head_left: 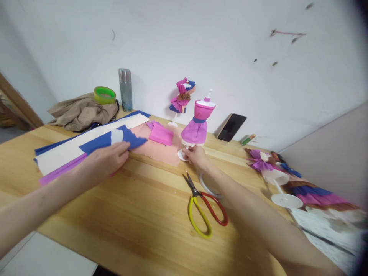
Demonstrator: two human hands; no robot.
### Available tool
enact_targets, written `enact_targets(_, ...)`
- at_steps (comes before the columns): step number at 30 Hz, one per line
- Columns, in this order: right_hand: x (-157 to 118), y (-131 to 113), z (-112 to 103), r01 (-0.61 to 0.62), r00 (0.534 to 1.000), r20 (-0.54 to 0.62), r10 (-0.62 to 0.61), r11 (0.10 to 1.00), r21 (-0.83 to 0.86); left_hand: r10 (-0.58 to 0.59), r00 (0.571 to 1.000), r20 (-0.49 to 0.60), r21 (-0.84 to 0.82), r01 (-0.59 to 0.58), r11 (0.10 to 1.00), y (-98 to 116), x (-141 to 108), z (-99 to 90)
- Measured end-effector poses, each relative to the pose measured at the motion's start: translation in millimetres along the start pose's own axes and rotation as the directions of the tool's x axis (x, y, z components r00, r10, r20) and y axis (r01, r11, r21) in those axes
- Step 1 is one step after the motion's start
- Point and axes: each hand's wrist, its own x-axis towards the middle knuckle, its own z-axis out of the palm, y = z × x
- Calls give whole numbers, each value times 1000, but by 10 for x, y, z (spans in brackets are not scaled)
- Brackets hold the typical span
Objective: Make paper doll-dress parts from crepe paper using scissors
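My right hand (pixel 196 156) has its fingers closed on the stand of a small mannequin (pixel 198 122) in a pink top, blue waistband and purple skirt. My left hand (pixel 110 156) rests on a blue paper piece (pixel 99 141) with a whitish patch, its fingers together; whether they pinch the paper is unclear. Beneath lie a long cream strip (pixel 57 153), a purple strip (pixel 61 170) and more blue paper. Pink paper (pixel 161 133) sits on a peach sheet (pixel 169 153). Open scissors (pixel 195 191) with yellow and red handles lie between my forearms.
Behind stand a second dressed mannequin (pixel 183 97), a bottle (pixel 125 90) and a phone (pixel 232 127). Green tape (pixel 105 95) rests on brown cloth (pixel 83 111). A roll (pixel 209 186) is partly under my right forearm. More dressed mannequins (pixel 287 200) lie at the right.
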Motion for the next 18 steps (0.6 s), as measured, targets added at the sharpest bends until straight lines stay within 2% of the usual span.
enact_targets(2, 11, 48, -23, 2, 1000, -7, -2, 1000, -5, 111, 980, 164, -21, -109, 994, 92, -159, 78)
enact_targets(4, 23, 99, -36, 4, 1000, -11, -4, 1000, -8, 175, 948, 265, -82, -159, 984, 184, -260, 97)
enact_targets(6, 36, 143, -36, 4, 1000, -14, -4, 1000, -5, 177, 943, 282, -133, -144, 981, 257, -282, 51)
enact_targets(8, 48, 171, -21, 4, 1000, -19, -4, 1000, 5, 130, 960, 248, -152, -94, 984, 296, -210, -20)
enact_targets(11, 67, 174, 13, 0, 1000, -31, 1, 1000, 31, 68, 975, 212, -158, -34, 987, 302, 66, -57)
enact_targets(13, 74, 158, 31, -1, 999, -36, 3, 999, 47, 38, 972, 233, -139, -5, 990, 300, 333, 15)
enact_targets(16, 66, 140, 37, 0, 999, -36, 3, 998, 63, 6, 970, 244, -62, 9, 998, 327, 757, 267)
enact_targets(18, 48, 145, 21, -2, 999, -34, 4, 998, 68, 126, 946, 297, -88, -104, 991, 366, 991, 489)
